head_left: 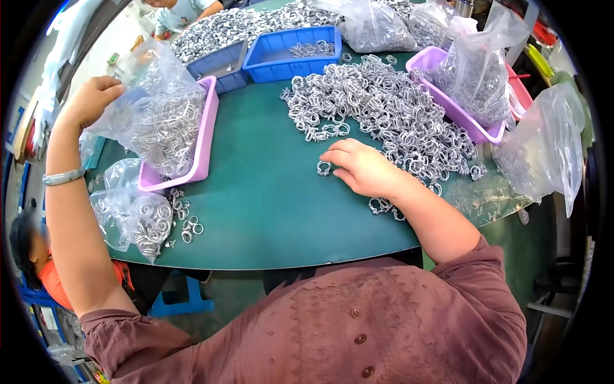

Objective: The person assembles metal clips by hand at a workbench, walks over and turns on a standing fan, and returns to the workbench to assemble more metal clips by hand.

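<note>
My right hand (368,169) hovers low over the green table at the near left edge of a big heap of small silvery metal rings (371,105). Its fingers are apart, and one loose ring (323,168) lies just beyond their tips. At the far left my left hand (94,101) is raised beside a clear plastic bag (169,121) of rings. Those fingers are curled; what they hold, if anything, is hidden. The bag stands in a pink-purple tray (204,141).
A smaller bag of rings (150,224) and loose rings (190,228) lie near left. Blue bins (281,70) stand behind. At right, a purple tray (441,99) holds another bag (476,83). One person (182,16) sits across the table, another (48,269) at left.
</note>
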Available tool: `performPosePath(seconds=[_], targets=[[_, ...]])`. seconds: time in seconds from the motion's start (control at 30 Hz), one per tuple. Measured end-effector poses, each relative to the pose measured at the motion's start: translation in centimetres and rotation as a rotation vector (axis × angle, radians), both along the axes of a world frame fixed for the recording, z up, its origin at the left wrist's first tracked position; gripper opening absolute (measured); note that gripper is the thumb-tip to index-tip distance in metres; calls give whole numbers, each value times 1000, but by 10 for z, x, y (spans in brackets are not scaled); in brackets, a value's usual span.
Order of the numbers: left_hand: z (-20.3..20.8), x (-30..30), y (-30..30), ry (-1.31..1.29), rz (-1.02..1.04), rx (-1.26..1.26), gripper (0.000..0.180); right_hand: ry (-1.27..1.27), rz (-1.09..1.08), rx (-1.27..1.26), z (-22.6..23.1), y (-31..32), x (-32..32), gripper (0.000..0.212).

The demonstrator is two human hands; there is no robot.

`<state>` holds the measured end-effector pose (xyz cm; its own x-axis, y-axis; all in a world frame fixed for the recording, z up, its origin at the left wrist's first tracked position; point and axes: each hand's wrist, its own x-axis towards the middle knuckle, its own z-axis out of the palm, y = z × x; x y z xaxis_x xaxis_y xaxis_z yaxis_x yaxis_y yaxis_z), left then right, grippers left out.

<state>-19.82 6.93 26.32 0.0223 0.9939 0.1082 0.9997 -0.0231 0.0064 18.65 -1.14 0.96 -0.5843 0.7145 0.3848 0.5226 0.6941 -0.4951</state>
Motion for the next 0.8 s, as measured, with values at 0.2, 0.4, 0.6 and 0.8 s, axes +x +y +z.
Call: performPosePath(seconds=[0.2, 0.4, 0.6, 0.8], targets=[[1, 6, -14, 55, -67, 346, 33, -156, 23, 69, -5, 0, -6, 22], [-60, 87, -41, -336, -531, 534, 21, -184, -33, 33, -10, 3, -1, 11], [-188, 157, -73, -749, -448, -130, 24, -52, -23, 2, -7, 3, -2, 7], [-246, 191, -81, -1236, -313, -482, 37, 396, -130, -311, 5, -1, -7, 10]])
